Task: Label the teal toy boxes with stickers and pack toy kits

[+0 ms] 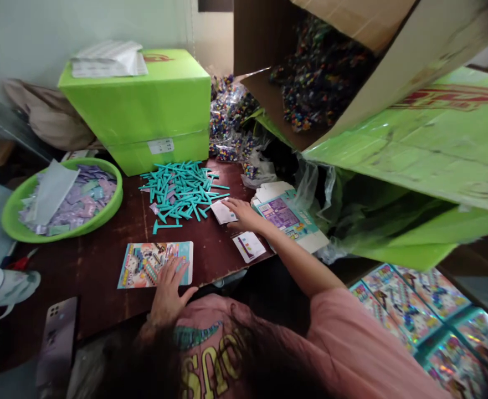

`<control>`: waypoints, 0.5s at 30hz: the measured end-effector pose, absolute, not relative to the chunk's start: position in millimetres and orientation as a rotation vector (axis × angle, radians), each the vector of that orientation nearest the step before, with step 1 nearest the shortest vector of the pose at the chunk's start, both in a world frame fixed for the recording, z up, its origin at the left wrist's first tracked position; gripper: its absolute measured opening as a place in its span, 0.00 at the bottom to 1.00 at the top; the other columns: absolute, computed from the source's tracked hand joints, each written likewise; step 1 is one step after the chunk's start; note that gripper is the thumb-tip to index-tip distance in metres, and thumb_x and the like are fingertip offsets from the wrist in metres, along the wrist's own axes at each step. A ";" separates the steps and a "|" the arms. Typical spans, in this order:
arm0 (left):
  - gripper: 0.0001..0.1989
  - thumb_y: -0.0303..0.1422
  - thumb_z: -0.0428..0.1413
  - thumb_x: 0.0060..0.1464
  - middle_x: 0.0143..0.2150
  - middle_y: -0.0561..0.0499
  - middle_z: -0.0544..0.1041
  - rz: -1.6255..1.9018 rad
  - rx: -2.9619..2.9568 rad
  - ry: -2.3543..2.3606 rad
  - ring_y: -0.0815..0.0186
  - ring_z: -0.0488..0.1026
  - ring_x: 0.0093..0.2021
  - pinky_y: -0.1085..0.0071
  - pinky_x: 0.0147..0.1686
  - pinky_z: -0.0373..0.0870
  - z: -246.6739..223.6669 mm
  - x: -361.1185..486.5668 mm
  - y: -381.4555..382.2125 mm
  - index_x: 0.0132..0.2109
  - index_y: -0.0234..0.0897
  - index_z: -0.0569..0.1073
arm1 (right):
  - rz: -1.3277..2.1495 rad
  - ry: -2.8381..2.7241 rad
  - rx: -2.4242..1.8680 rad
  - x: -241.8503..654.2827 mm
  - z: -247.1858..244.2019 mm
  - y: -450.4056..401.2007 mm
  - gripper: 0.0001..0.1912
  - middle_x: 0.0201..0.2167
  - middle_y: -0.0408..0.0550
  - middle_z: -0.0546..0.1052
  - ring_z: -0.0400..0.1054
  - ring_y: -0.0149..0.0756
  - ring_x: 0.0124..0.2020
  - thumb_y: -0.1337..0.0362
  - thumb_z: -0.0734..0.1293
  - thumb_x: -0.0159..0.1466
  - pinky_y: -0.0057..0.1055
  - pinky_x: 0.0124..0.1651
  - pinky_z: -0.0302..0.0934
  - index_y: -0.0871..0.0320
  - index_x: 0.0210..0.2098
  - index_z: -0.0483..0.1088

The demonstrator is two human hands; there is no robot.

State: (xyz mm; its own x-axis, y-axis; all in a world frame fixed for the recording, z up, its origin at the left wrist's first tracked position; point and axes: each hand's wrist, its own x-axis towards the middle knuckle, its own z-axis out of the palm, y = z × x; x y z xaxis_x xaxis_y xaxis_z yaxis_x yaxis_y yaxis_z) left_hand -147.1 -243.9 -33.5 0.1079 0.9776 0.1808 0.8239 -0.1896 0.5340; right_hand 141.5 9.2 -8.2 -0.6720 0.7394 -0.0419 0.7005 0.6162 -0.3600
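My left hand rests flat with its fingers spread on a colourful printed flat box near the table's front edge. Over a small stack of white leaflets, my right hand reaches with its fingers stretched out, touching the top of the stack. Behind and left of that hand lies a heap of small teal plastic hammers, one of them lying apart at the front. A second stack of printed leaflets sits nearer to me. Flattened printed boxes are piled to the right.
A green basket holds small purple packets. Behind the hammers stands a green carton. A tilted open carton with bagged coloured beads overhangs the right. A mug and a phone are at left; printed boxes lie lower right.
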 end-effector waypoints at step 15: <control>0.22 0.42 0.44 0.67 0.50 0.41 0.80 1.576 1.470 2.201 0.55 0.76 0.53 0.60 0.55 0.72 -4.3 -226.2 -251.7 0.55 0.35 0.75 | 0.370 -2.571 -1.177 179.2 -112.8 -171.0 0.35 0.71 0.53 0.59 0.48 0.52 0.74 0.56 0.58 0.72 0.59 0.72 0.46 0.49 0.75 0.42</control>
State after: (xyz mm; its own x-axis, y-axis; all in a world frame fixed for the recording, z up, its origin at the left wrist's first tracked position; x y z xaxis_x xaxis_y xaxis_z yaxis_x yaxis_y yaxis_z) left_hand -226.2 -251.7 -4.3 -0.5431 0.7123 0.4447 0.6504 0.0218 0.7593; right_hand 179.2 -171.0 -112.8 -0.6244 0.7659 0.1532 0.6917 0.6334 -0.3470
